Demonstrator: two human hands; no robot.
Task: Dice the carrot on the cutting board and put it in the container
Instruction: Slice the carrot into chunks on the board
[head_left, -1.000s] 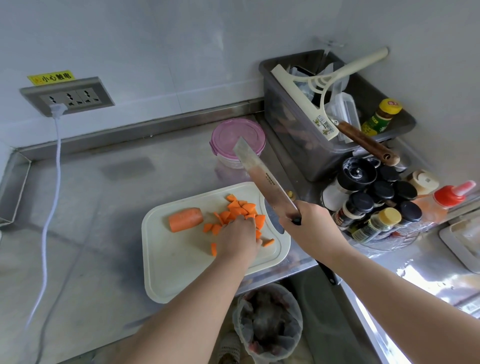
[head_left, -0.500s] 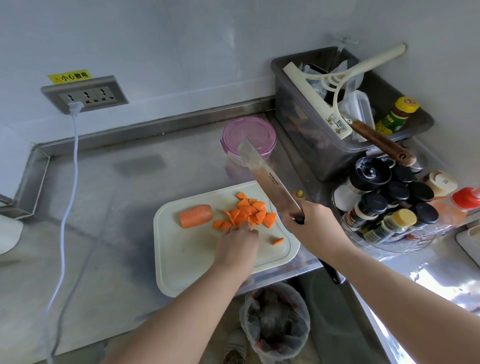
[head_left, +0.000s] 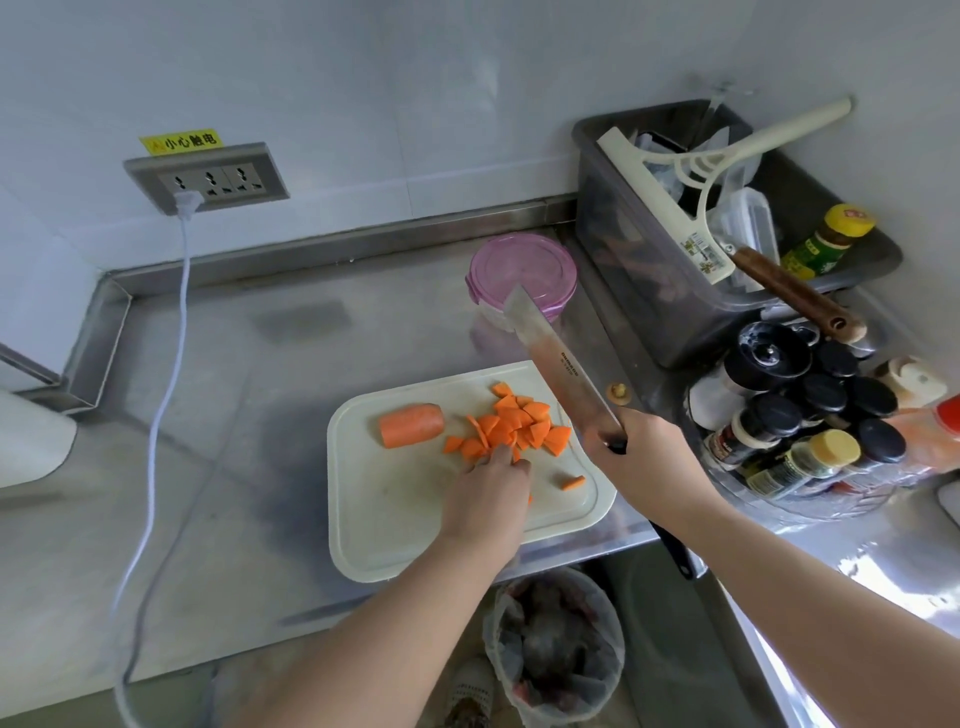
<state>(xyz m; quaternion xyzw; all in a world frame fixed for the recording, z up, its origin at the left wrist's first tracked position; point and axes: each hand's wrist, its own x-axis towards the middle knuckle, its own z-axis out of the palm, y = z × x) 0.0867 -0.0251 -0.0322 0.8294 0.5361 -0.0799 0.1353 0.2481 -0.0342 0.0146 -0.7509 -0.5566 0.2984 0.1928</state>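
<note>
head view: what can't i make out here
Head view only:
- Left hand: its own back hides the fingertips, so their grip on the carrot pieces is unclear.
- Container: pink lid and the knife blade hide its inside.
- Knife handle: mostly covered by the right hand.
- Spice jars: labels too small.

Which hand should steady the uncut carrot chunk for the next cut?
Probably left. The left hand holds nothing, its fingers at the diced pile, right beside the carrot chunk; the right hand grips the knife.
</note>
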